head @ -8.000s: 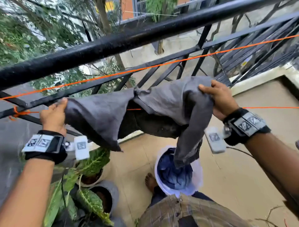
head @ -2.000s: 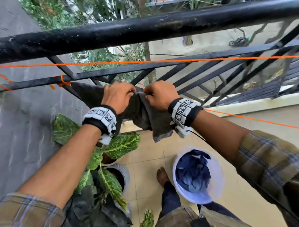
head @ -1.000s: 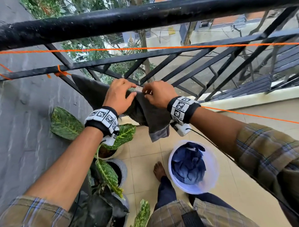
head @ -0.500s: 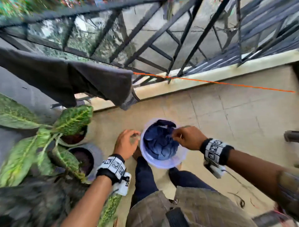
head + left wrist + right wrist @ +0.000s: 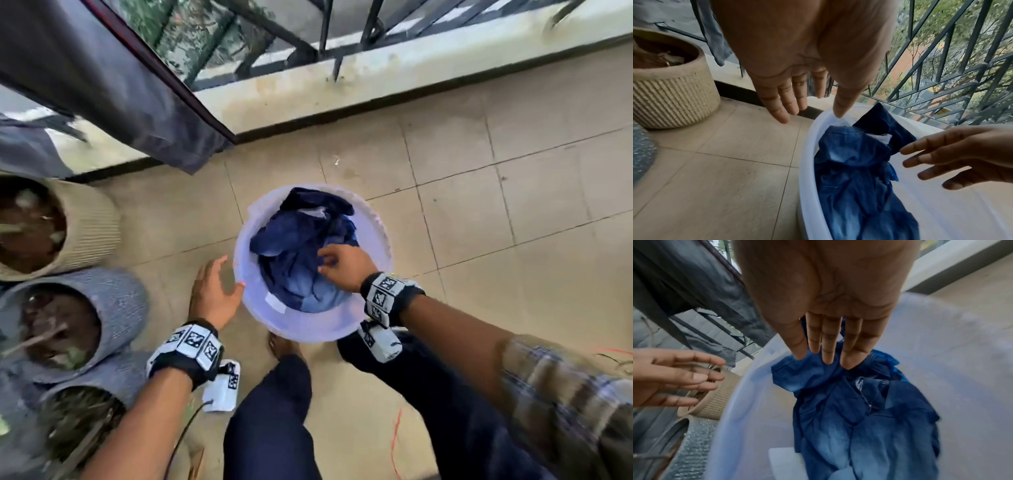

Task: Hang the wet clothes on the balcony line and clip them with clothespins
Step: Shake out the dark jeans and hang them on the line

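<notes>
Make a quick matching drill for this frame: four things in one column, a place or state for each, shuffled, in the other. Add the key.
Things
1. blue clothes
2. grey cloth
3. left hand
4. beige pot

Places or states
A. hangs up by the railing
B. stands on the floor, left of the tub
C. lies bunched inside the white tub
D. open, fingers spread, beside the tub's rim

Pairs: 1-C, 2-A, 3-D, 4-B

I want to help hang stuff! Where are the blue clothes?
In the head view, the blue clothes lie in the white tub on the floor, in front of the person's feet, right of the plant pots.
</notes>
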Tool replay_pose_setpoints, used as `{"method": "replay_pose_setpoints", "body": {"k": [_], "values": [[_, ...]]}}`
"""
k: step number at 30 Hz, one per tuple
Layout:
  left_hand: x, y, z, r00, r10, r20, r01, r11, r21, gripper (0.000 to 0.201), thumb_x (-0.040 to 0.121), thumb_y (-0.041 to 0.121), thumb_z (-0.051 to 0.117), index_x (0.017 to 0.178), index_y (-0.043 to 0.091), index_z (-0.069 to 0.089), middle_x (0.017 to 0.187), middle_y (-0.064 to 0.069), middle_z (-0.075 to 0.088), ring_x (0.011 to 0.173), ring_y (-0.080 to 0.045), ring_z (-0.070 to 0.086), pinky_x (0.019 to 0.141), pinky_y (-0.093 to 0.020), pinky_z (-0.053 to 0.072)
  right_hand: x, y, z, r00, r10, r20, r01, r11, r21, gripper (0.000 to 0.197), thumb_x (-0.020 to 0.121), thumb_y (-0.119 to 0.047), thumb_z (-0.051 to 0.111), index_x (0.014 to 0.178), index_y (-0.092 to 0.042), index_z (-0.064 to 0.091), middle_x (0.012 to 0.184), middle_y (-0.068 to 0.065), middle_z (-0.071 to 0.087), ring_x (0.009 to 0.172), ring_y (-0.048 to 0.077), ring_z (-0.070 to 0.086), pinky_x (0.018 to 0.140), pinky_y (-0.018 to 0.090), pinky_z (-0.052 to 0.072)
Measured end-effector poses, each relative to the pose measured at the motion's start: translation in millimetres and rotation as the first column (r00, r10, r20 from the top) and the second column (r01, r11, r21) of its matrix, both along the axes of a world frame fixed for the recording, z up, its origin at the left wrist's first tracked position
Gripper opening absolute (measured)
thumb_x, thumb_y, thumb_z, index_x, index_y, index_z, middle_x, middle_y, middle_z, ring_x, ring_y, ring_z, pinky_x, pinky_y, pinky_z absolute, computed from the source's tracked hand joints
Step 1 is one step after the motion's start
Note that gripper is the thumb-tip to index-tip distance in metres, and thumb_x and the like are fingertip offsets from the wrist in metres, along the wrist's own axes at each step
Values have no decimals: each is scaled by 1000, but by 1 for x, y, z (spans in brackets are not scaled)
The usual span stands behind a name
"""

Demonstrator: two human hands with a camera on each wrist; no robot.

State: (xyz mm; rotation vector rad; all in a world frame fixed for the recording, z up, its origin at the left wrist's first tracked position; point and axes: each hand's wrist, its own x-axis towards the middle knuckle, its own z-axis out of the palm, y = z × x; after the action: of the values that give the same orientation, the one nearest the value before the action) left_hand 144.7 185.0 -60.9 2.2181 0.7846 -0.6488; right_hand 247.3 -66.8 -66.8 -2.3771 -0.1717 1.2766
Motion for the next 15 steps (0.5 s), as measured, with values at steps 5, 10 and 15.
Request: {"method": "replay_pose_setpoints", "body": {"k": [5, 10, 15], "values": [[1, 23, -68, 999, 49, 3, -48, 988, -149, 63, 84, 9, 75, 139, 23, 48, 131, 0, 58, 111, -26, 61, 101, -45, 48, 9, 36, -94, 983, 69, 169, -79, 995, 54, 74, 83, -26, 68, 150, -19, 36, 147, 11, 45, 128, 34, 50, 104, 40, 42], [7, 33, -84, 995, 82, 55, -63, 960, -273, 58, 76, 7, 81, 103, 51, 52, 94, 4, 64, 70, -16, 60, 85, -40, 53, 17, 64, -123, 917, 149, 369, -105, 985, -137, 82, 79, -32, 74, 146, -20, 29, 142, 8, 43, 113, 38, 58, 77, 49, 52], [8, 32, -82, 989, 128, 72, -98, 942, -321, 59, 77, 0, 78, 105, 45, 54, 104, -13, 67, 87, -37, 66, 92, -53, 53, 18, 71, -124, 842, 386, 377, -273, 908, -319, 47, 88, -13, 60, 131, -10, 42, 119, 13, 63, 107, 37, 61, 65, 40, 38]]}}
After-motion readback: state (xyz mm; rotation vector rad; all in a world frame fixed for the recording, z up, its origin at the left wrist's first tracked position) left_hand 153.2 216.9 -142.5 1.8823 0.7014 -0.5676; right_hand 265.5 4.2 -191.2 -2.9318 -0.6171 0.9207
